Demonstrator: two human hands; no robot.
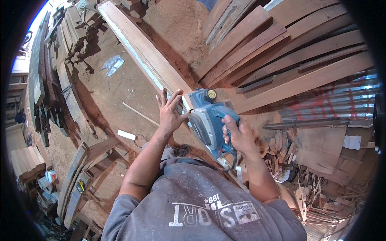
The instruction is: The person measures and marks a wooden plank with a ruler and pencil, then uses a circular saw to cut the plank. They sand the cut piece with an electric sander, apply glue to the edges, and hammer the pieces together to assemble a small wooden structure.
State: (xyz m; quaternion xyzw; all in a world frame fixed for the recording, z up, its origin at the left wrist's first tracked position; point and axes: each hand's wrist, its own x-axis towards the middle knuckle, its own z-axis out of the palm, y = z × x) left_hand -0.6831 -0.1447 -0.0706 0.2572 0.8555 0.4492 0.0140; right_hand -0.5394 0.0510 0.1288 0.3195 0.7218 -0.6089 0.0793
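A blue electric hand planer (211, 122) rests on the near end of a long wooden board (148, 50). My right hand (239, 134) is wrapped round the planer's rear handle. My left hand (171, 110) lies at the board's left edge, just left of the planer's front, with its fingers stretched out and apart. The board runs from the planer away to the upper left, with a pale bluish strip along its left side. Part of the board's near end is hidden under the planer and my body.
Stacked planks (257, 52) lie at the right, close beyond the planer. Corrugated metal sheet (329, 100) and wood scraps (281, 148) are farther right. A curved wooden frame (82, 172) with a yellow tape measure (81, 186) stands at the left. A thin stick (140, 114) lies on the dusty floor.
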